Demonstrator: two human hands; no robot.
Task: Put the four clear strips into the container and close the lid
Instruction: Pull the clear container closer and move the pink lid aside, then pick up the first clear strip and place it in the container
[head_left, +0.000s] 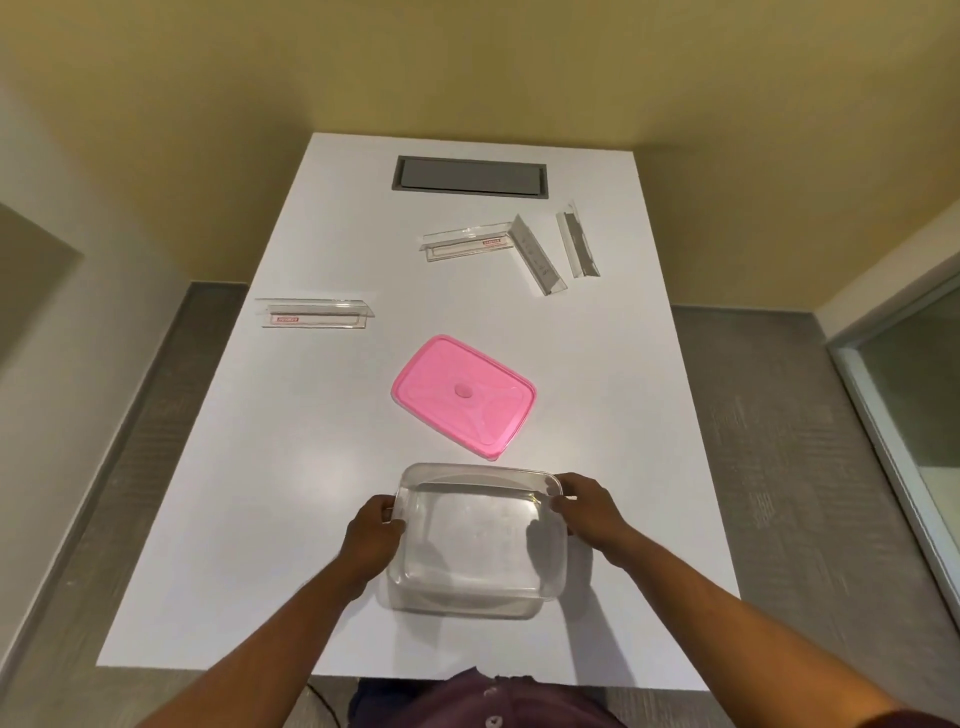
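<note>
Hands on the container (480, 540) now, one at each short side; left hand (371, 535) has its fingers curled over the left rim, thumb pressed against the wall; right hand (587, 512) grips the far right corner, fingers wrapped over the rim and bunched together. The clear rectangular container sits open at the near edge of the white table (291, 441), nothing inside it; the pink lid (464, 396) lies flat just beyond, turned at an angle, close to the container but apart from it. And the four clear strips, all out on the table: one strip with a red label (316, 313) alone on the left; a second labelled strip (465, 243) farther back, its right end meeting a third strip (537, 254) that runs diagonally (touching or just beside, hard to tell); the fourth strip (577, 244) stands a little to the right. A grey recessed panel (470, 176) sits at the far end of the table.
</note>
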